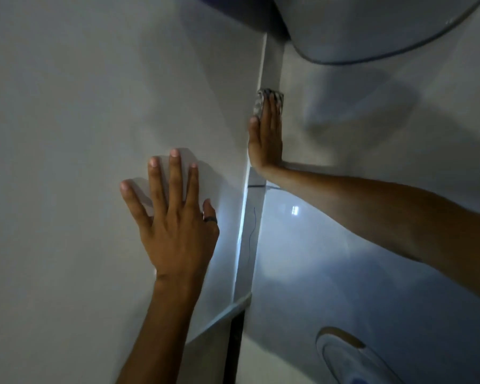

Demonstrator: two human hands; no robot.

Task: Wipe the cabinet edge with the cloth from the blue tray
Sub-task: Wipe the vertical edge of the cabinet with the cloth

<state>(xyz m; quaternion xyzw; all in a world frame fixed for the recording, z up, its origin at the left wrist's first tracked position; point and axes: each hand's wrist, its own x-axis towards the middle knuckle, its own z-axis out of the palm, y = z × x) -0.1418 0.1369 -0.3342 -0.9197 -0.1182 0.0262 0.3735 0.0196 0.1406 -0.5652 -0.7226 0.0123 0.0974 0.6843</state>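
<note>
A white cabinet door point(94, 106) fills the left of the view. Its narrow side edge point(270, 67) runs up the middle. My right hand point(265, 139) lies flat against that edge, fingers pointing up, pressing a small patterned grey cloth point(259, 102) onto it; only the cloth's top shows past my fingertips. My left hand point(175, 217) rests flat on the door face with fingers spread, a dark ring on the thumb, holding nothing. The blue tray is out of view.
A glossy white wall point(330, 245) stands right of the edge, with a thin dark crack line point(251, 231) beside it. A large rounded white appliance point(372, 29) hangs overhead at top right. A dark gap point(234, 347) runs below the door's bottom edge.
</note>
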